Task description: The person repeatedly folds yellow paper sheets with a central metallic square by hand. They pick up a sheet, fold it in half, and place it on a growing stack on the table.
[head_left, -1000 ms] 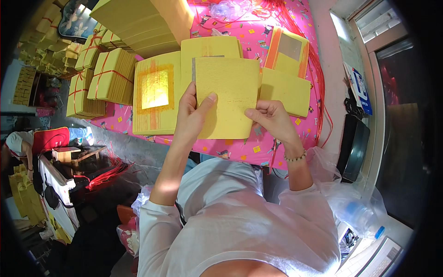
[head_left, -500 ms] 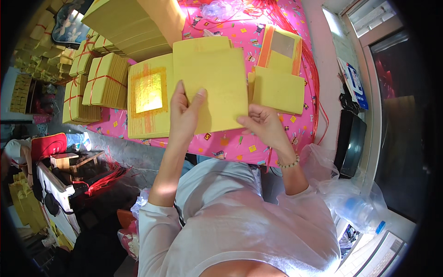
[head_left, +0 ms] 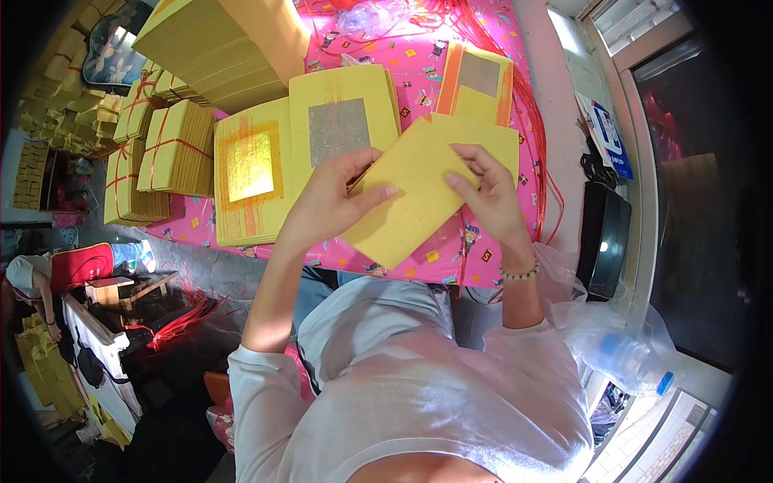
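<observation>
Through the head camera I locate the yellow sheet [head_left: 411, 189] in both hands, above the front part of the pink printed cloth [head_left: 435, 256]. It lies aslant, one corner pointing toward the table's front edge. The left hand [head_left: 345, 197] pinches its left side, thumb on the upper face. The right hand [head_left: 489, 197] is half curled at its right side, thumb and bent forefinger narrowly spaced over the face.

Room for movement: I find a strip of cloth between the sheet's lower corner and the front edge. On the left, the gold-square stack [head_left: 254, 169] adjoins the silver-patch stack [head_left: 338, 129], whose lower part sits close by the left hand. On the right, cloth shows as far as the red strands [head_left: 531, 133] along the table's edge. Beyond the hands lies the orange-striped sheet [head_left: 481, 76].

Visibility limits: the left hand's fingertips are hidden behind the sheet, as is part of the plain yellow pile [head_left: 499, 137]. I cannot tell whether the held piece is one layer or several, nor whether it touches anything below. The tall yellow stack [head_left: 213, 52] is cut off at the upper edge.
</observation>
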`<state>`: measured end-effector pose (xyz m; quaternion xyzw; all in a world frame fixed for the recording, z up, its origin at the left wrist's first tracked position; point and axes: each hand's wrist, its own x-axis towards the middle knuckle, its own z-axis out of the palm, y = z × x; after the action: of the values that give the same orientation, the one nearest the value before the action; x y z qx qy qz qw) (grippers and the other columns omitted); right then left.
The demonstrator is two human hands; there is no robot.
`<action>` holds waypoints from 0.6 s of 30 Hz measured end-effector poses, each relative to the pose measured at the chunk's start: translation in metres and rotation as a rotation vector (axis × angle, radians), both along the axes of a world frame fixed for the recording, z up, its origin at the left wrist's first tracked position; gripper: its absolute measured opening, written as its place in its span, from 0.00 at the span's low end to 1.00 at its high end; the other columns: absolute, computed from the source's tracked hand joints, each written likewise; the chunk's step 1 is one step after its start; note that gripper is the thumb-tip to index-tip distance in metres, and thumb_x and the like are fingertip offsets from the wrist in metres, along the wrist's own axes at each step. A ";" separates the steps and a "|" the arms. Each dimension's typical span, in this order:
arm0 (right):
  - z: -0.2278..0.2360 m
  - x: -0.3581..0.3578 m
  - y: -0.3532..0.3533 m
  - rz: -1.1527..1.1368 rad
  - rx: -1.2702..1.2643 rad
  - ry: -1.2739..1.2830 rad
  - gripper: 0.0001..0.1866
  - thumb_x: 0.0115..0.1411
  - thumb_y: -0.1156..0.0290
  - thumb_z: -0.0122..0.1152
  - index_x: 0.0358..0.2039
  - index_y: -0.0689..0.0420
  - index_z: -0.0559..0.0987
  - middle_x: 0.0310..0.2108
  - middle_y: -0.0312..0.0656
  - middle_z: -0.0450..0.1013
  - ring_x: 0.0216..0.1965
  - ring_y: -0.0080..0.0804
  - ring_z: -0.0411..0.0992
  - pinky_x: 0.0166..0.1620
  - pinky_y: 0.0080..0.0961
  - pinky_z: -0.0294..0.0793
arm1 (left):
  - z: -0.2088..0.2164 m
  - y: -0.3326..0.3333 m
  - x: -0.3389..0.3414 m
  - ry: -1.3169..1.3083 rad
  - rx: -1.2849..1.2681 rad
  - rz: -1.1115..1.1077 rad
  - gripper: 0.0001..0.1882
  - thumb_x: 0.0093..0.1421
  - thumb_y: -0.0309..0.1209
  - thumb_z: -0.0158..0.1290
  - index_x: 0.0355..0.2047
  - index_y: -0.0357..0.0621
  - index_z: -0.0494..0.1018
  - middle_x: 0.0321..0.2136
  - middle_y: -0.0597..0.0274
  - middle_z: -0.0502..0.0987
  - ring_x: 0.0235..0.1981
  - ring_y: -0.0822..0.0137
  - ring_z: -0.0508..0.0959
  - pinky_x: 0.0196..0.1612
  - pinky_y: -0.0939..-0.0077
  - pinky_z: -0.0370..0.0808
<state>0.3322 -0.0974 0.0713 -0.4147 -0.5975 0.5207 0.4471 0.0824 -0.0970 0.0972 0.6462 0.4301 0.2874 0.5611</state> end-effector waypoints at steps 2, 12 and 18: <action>-0.007 0.009 0.004 -0.115 0.072 -0.021 0.19 0.63 0.79 0.56 0.53 0.63 0.67 0.46 0.43 0.73 0.49 0.25 0.70 0.52 0.23 0.70 | 0.003 0.001 -0.001 0.004 0.083 0.206 0.16 0.60 0.29 0.56 0.47 0.38 0.72 0.37 0.62 0.77 0.40 0.73 0.76 0.43 0.76 0.73; -0.069 0.070 0.012 -0.760 0.057 -0.077 0.21 0.64 0.73 0.55 0.56 0.62 0.63 0.46 0.47 0.72 0.46 0.28 0.71 0.48 0.24 0.72 | -0.033 -0.011 -0.031 0.083 0.269 0.488 0.12 0.60 0.28 0.55 0.44 0.40 0.74 0.37 0.58 0.78 0.37 0.68 0.79 0.41 0.75 0.75; -0.085 0.061 0.011 -0.822 0.234 -0.644 0.21 0.60 0.71 0.59 0.51 0.62 0.67 0.45 0.51 0.69 0.46 0.43 0.70 0.49 0.37 0.68 | -0.028 -0.021 -0.029 0.390 0.531 0.378 0.14 0.53 0.26 0.60 0.41 0.44 0.76 0.33 0.59 0.77 0.37 0.63 0.76 0.40 0.70 0.73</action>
<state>0.3930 -0.0861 -0.0139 -0.7006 -0.5469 0.0788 0.4515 0.0530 -0.1182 0.0694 0.7208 0.5512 0.3589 0.2188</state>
